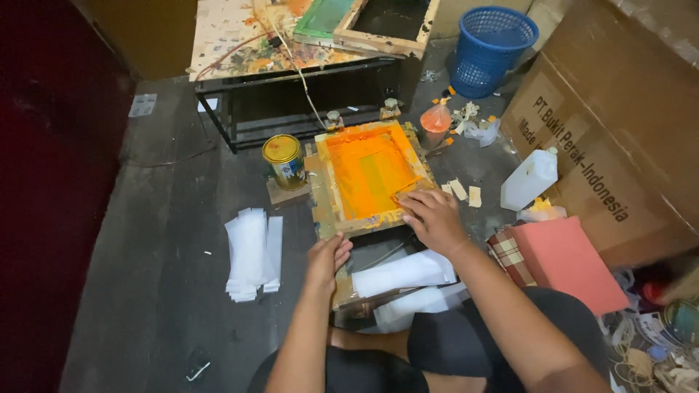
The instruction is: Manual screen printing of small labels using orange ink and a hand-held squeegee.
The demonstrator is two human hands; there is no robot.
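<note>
White plastic sheets [251,255] lie stacked on the dark floor [160,218] off to the left, well apart from the hands. Next along, a small tin with a gold lid [285,160] stands on a scrap of board, just beside the left edge of a wooden printing frame [368,175] whose mesh is flooded with orange ink. The frame sits tilted up over a low board, directly in front of the seated person. Their left hand [328,258] lies flat with fingers spread loose against the near left corner of that board, pressing rather than clasping anything. A white sheet [404,273] lies on the board under the raised frame, between the two arms. The right hand [435,218] rests on the frame's near right corner, fingers curled over the wooden edge and touching the ink. Further right stand a white plastic jug [530,178], a pink folded cloth [568,262], and a blue basket [489,47] up behind.
</note>
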